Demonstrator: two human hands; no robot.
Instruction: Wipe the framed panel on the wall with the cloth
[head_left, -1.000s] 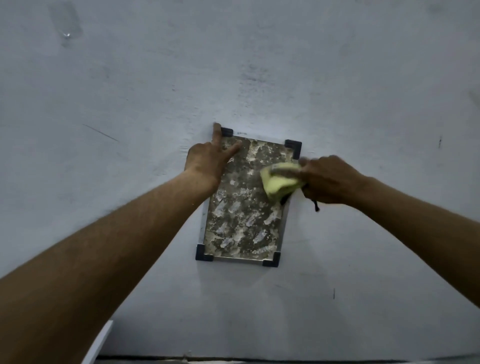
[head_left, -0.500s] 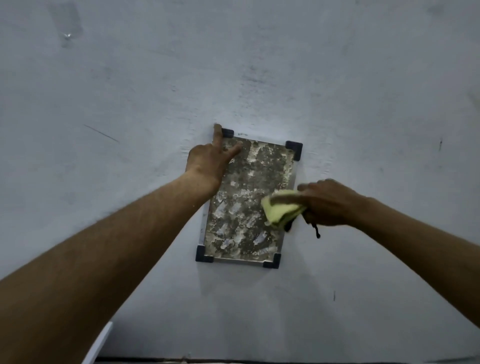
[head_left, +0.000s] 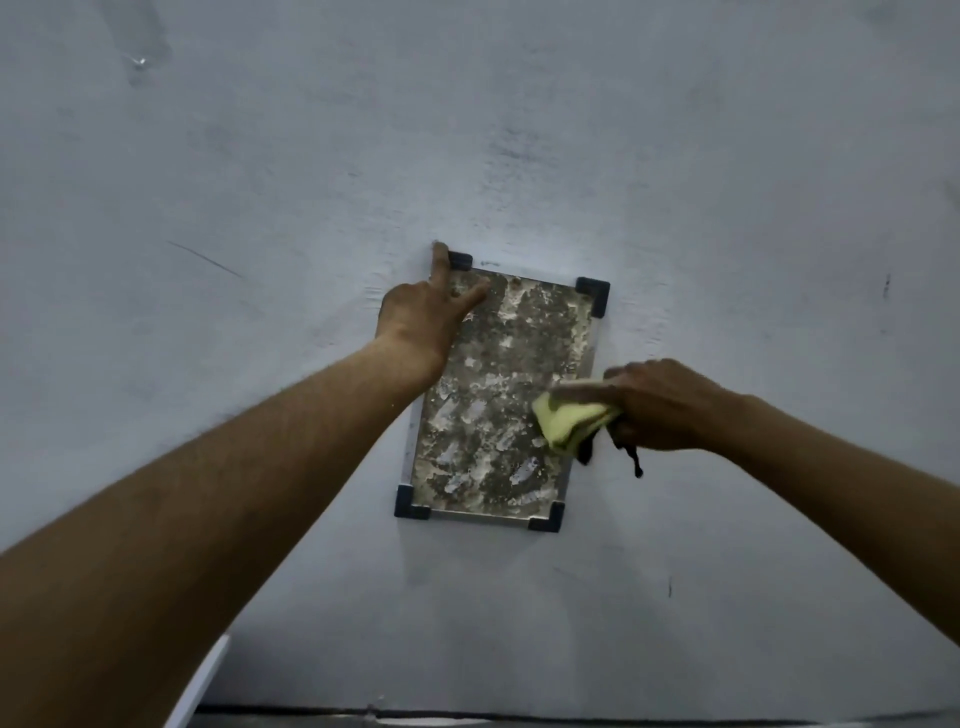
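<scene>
The right hand (head_left: 670, 405) grips a bunched yellow-green cloth (head_left: 571, 423) between thumb and fingers, the wad sticking out leftward from the fist and pressed against the right edge of the rectangular mottled grey panel with a pale metal frame and dark corner caps (head_left: 493, 405), below its middle. The panel hangs on the pale grey wall (head_left: 727, 182) with its long axis roughly vertical, leaning slightly to the right at the top. The left hand (head_left: 423, 322) holds nothing, lying flat and spread on the panel's upper left corner, index finger pointing up beside the corner cap.
</scene>
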